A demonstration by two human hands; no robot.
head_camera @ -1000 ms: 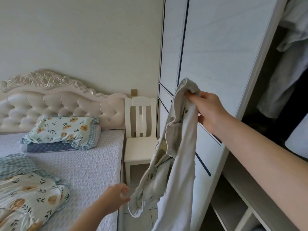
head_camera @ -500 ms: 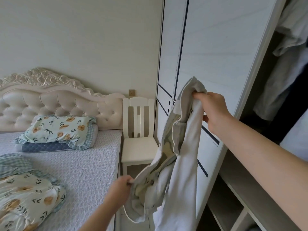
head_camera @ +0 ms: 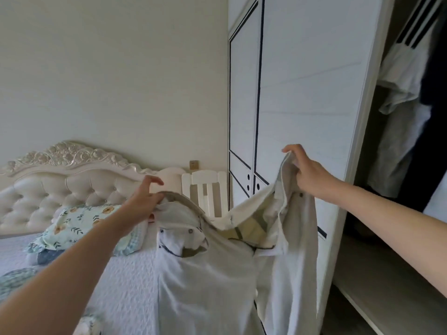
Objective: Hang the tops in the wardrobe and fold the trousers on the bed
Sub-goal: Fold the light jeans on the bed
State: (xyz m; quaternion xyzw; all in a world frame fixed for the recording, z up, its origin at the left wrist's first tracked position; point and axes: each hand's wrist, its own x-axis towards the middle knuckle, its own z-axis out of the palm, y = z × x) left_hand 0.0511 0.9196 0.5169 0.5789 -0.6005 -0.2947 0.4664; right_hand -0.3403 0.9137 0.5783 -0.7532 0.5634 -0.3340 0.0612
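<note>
A pair of pale beige trousers (head_camera: 208, 281) hangs spread in the air between my hands, waistband up and legs dropping below the frame. My left hand (head_camera: 145, 199) pinches the left end of the waistband. My right hand (head_camera: 307, 172) grips the right end, held slightly higher, in front of the wardrobe's white sliding door (head_camera: 302, 93). The bed (head_camera: 130, 286) with its white quilted cover lies below and to the left of the trousers. Inside the open wardrobe at the right hang tops (head_camera: 401, 81), one white with dark stripes.
A tufted cream headboard (head_camera: 60, 189) backs the bed, with a floral pillow (head_camera: 79, 226) in front of it and a floral quilt (head_camera: 12, 284) at the left edge. A white wooden chair (head_camera: 205, 187) stands between bed and wardrobe. A wardrobe shelf (head_camera: 387, 286) runs low on the right.
My left hand took hold of the waistband and lifted it up to the left. The trousers, bunched under my right hand before, now hang spread wide between both hands.
</note>
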